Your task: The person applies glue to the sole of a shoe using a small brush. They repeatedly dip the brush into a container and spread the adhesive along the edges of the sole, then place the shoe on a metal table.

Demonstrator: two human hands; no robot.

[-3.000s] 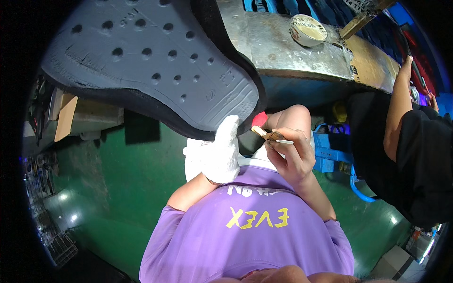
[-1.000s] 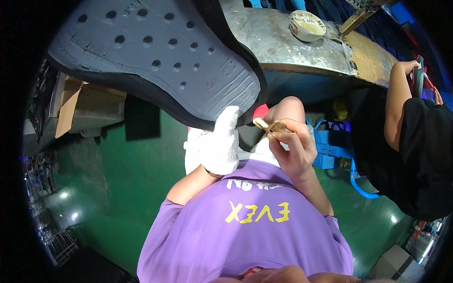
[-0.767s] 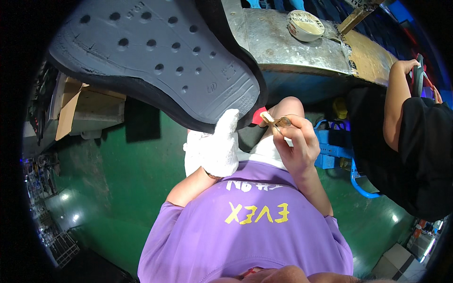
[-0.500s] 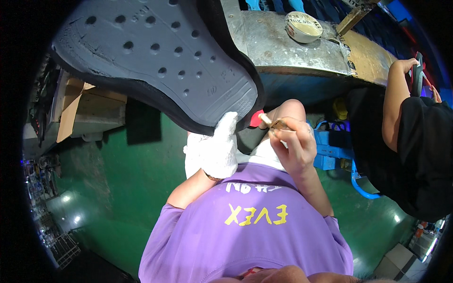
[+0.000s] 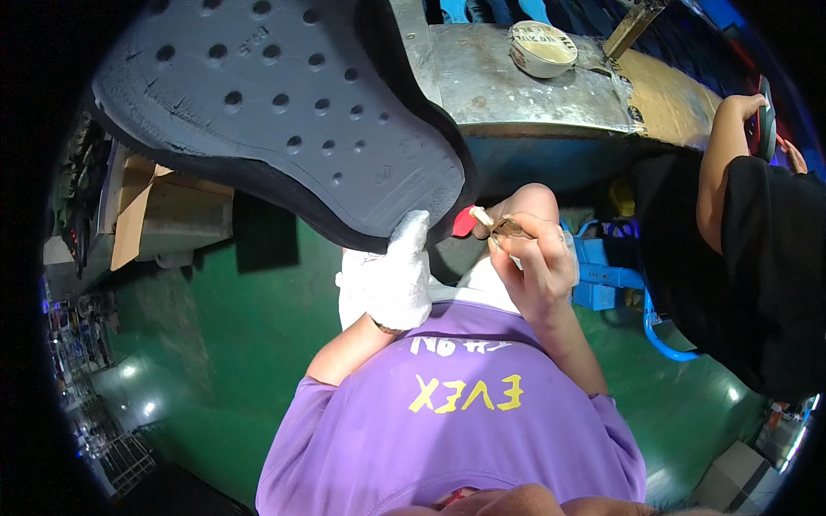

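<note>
A large grey shoe sole (image 5: 258, 112) with rows of small holes and a raised black edge fills the upper left, close to the camera. My left hand (image 5: 391, 279), in a white glove, grips its near end with the thumb on the grey face. My right hand (image 5: 538, 258), bare, pinches a slim stick-like tool (image 5: 483, 217) with a pale end. A red flat piece (image 5: 465, 222) shows between that end and the sole; whether it belongs to the tool I cannot tell.
A metal-topped bench (image 5: 490, 82) ahead bears a round tub (image 5: 544, 49). At right, a person in black (image 5: 731, 284) handles a dark, red-edged slipper (image 5: 763, 125) beside a blue metal frame (image 5: 607, 275). An open cardboard box (image 5: 133, 211) stands at left on the green floor (image 5: 215, 344).
The view has shifted slightly, so the bench and tub sit a little further left. My hands keep their grips. The other person's slipper has turned.
</note>
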